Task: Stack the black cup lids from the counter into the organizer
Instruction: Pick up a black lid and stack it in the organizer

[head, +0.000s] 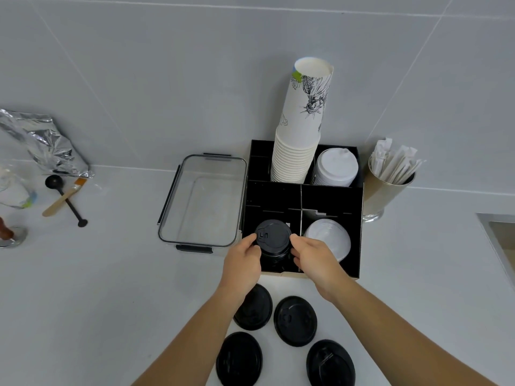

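A: Nearest you, on the surface?
B: Four loose black lids, lying flat.

A: Your hands?
B: Left hand and right hand; the fingers of both are clamped on the top lid of a black lid stack in the organizer, near-left compartment.

A: Other compartments?
B: Near-right, white lids; far, one paper cup stack, printed, and more white lids.

A: Beside it?
B: One clear container left; a metal cup of wrapped sticks right.

Likely café counter: organizer with paper cups, white lids, wrapped straws, tiled wall.
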The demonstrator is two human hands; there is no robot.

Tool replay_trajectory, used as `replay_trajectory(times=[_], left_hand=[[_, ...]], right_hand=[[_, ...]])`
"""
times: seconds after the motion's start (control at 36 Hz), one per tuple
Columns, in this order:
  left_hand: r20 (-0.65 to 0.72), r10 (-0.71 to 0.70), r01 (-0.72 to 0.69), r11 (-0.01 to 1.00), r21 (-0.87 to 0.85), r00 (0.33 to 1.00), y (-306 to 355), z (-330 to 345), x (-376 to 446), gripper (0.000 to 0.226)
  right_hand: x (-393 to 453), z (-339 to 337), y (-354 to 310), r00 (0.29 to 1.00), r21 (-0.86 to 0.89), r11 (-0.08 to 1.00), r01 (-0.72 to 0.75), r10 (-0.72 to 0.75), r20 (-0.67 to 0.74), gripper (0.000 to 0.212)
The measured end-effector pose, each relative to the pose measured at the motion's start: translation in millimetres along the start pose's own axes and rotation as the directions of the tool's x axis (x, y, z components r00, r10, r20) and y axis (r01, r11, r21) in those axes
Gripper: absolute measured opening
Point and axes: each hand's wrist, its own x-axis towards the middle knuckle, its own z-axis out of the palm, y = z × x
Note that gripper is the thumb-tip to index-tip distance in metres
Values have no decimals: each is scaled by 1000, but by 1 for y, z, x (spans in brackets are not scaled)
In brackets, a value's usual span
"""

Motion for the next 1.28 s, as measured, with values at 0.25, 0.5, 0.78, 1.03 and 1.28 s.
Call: replay_trajectory(times=[0.25,0.5,0.78,1.03,1.28], left_hand=[[48,16,-17,1000,20,999,5,-2,-7,45],[64,21,-26,996,84,998,14,-9,-23,48],[110,-79,62,987,145,991,-16,-14,-64,25],[176,-264,213,941,264,948,-50,4,-93,35],[178,-382,338,911,235,907,-55,17,-105,31]], right_hand=[[1,-3,0,1000,40,999,1,-1,5,53],[-6,-17,3,1000,9,1000,20,-20,18,59],[-31,-40,41,995,-87,995,42,-33,97,16],[-31,-46,88,996,-469,881,56,-20,81,45],[-24,-35,112,986,-634,758,156,-81,145,52]])
